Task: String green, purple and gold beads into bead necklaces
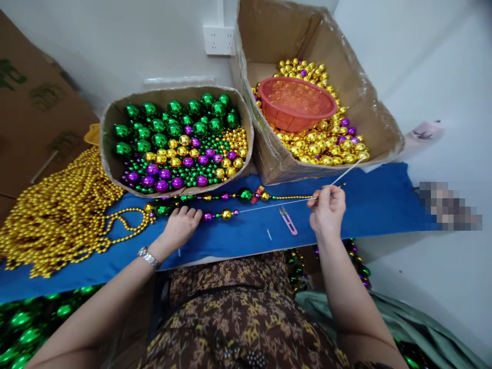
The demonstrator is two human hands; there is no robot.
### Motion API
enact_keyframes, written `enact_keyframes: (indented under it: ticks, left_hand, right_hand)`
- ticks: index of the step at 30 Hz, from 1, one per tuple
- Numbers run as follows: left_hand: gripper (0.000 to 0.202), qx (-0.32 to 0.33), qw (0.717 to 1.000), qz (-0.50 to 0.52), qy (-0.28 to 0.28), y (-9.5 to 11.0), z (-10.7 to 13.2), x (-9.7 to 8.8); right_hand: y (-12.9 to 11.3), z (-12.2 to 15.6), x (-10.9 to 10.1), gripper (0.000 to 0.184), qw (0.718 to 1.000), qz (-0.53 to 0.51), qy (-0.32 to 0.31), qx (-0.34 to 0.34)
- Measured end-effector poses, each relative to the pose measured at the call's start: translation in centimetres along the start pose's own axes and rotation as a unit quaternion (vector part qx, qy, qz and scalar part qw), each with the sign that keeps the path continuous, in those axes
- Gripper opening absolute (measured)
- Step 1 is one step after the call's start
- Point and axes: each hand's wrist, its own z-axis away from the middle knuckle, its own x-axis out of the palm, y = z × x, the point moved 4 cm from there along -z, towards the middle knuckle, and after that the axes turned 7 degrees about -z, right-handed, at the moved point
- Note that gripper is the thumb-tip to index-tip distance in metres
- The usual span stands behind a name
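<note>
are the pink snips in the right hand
No, the pink snips lie on the blue cloth, apart from the right hand, which holds the white string.

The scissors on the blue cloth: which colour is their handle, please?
The scissors' handle is pink, best seen in the head view.

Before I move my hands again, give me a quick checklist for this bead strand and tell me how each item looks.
1. Right hand gripping the white string: ok, fingers pinched on it.
2. String taut: ok, it looks straight from the last small purple bead to that hand.
3. Left hand at the bead strand: ok, but its grip is cannot tell.
4. Pink snips clear of the string: cannot tell, the tips lie right by it.
5. Blue cloth free of scraps: not ok, a short white piece lies on it.
</note>
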Motion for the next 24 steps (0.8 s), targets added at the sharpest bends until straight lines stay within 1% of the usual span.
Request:
enact_keyframes:
  ticks: [2,4,7,9,13,15,19,21,24]
  left_hand:
    - [0.021,0.008,1.0,-0.009,-0.012,0.3,0.3,0.1]
    - [0.02,0.02,1.0,-0.007,-0.022,0.9,0.5,0.1]
    - [0.034,0.045,0.999,0.017,-0.011,1.8,0.7,-0.3]
    - [0.04,0.056,0.998,0.034,0.005,2.2,0.8,-0.8]
    - [0.044,0.074,0.993,0.078,0.047,3.0,0.8,-1.8]
    - [0.043,0.093,0.988,0.104,0.067,3.7,0.6,-2.3]
    - [0.037,0.126,0.979,0.131,0.093,5.2,-0.1,-3.3]
    - [0.035,0.132,0.973,0.151,0.114,5.3,-0.6,-4.1]
    - [0.032,0.12,0.955,0.216,0.165,4.3,-1.3,-5.6]
  right_hand:
    - [-0.8,-0.2,-0.2,0.047,1.0,-0.012,0.018,-0.009]
    - [-1.4,-0.1,0.0,0.046,0.999,-0.03,0.02,-0.005]
    - [-1.8,0.9,1.3,0.042,0.998,-0.052,-0.017,0.022]
    - [-1.8,1.8,2.3,0.039,0.996,-0.054,-0.048,0.043]
    - [-1.5,3.2,3.7,0.036,0.99,-0.04,-0.11,0.08]
    - [-1.4,3.7,4.2,0.034,0.986,-0.026,-0.143,0.078]
    - [-1.4,4.8,5.0,0.029,0.98,0.014,-0.193,0.046]
    - [-1.4,5.3,5.3,0.027,0.977,0.025,-0.205,0.048]
    - [-1.3,6.0,5.8,0.024,0.974,0.013,-0.215,0.065]
